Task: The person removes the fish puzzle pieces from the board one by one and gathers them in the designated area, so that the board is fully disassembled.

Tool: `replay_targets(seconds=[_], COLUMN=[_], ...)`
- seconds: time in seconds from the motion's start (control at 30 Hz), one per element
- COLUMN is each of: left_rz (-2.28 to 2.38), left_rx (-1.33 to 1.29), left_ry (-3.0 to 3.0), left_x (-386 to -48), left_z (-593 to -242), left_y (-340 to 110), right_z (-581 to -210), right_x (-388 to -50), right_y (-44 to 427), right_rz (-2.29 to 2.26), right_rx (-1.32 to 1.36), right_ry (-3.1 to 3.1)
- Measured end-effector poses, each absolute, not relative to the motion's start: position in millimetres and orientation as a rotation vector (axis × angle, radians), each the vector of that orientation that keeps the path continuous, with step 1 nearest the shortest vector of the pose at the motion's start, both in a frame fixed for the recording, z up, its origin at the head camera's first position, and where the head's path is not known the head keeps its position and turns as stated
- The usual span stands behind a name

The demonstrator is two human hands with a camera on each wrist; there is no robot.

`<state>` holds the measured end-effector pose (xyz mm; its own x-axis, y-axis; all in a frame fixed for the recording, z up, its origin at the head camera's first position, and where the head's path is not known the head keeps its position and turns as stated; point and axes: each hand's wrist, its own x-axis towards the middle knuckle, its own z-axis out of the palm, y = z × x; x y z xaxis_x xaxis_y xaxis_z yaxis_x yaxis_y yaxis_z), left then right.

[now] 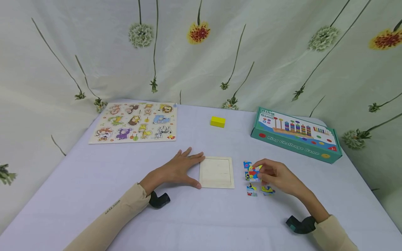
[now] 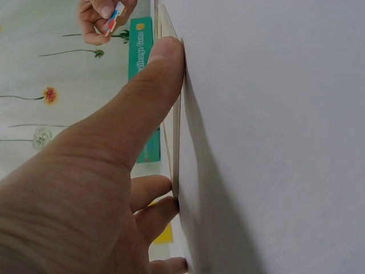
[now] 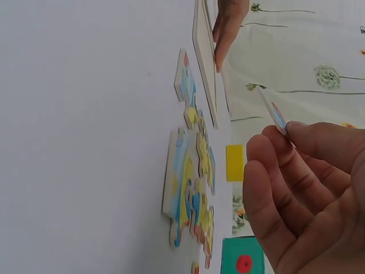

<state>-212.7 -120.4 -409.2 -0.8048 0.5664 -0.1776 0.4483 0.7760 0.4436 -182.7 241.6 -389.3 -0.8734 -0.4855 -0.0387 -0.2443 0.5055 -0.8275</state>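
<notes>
My left hand (image 1: 179, 169) has its fingers spread, the thumb and fingertips touching the left edge of a shallow wooden puzzle frame (image 1: 216, 173). The frame lies flat with a bare inside. To its right my right hand (image 1: 281, 177) pinches a thin puzzle piece (image 3: 275, 112) between thumb and fingers, raised above the table. Blue and red show on its face in the left wrist view. Below that hand lie several loose puzzle pieces (image 1: 251, 190) with yellow and blue printing, partly hidden by the fingers in the head view.
An animal puzzle board (image 1: 135, 122) lies at the back left. A yellow block (image 1: 218, 121) sits at the back middle. The green Ring Challenge Game box (image 1: 296, 135) stands at the back right, before a flowered cloth (image 1: 188, 59).
</notes>
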Motion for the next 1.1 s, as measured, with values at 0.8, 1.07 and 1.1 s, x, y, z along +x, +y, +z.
replay_targets(seconds=[0.8, 1.07, 1.1], left_rz=[0.559, 0.553, 0.552], left_rx=[0.776, 0.778, 0.778], left_ry=[2.665, 2.662, 2.662], left_x=[-211, -211, -212], left_z=[-408, -408, -408], left_y=[-121, -121, -121], right_z=[-391, -393, -394], right_x=[-164, -163, -163], right_y=[295, 303, 304], right_rz=[-1.284, -1.252, -1.251], right_rx=[-0.437, -0.397, -0.399], right_ry=[2.556, 2.536, 2.534])
